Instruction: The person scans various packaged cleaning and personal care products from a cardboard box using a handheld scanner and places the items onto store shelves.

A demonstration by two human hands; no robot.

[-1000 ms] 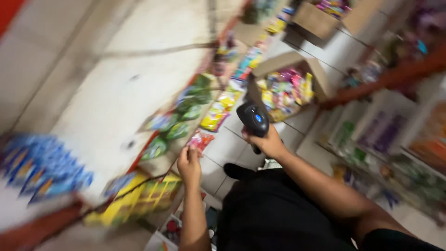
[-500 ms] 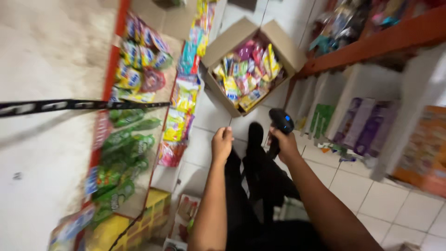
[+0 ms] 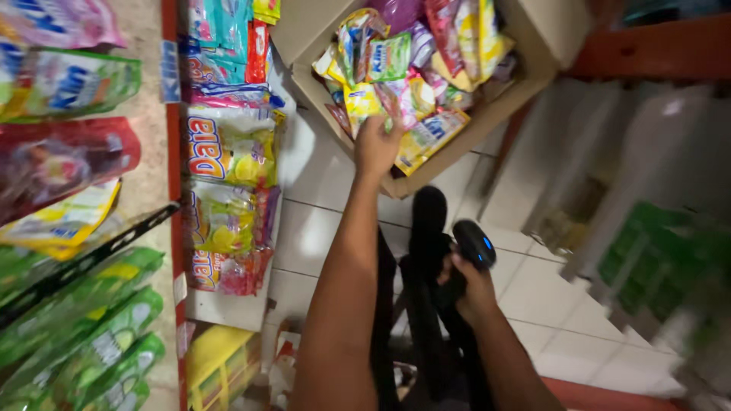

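Both forearms are bare from elbow to wrist; no sleeve, watch, bracelet or glove shows on either. The left hand [image 3: 377,144], upper centre of the frame, and the right hand [image 3: 472,285], lower centre, carry no visible rings. Dark trousers cover the legs at lower centre, ending in a dark shoe or sock at centre frame.

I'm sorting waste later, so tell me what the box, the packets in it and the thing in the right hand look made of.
Box: brown cardboard, matte, with folded flaps. Packets: thin plastic film, glossy, crinkled and brightly printed. Scanner in the right hand: probably hard black plastic, smooth, with a small blue light. The left hand reaches the packets at the box's edge.
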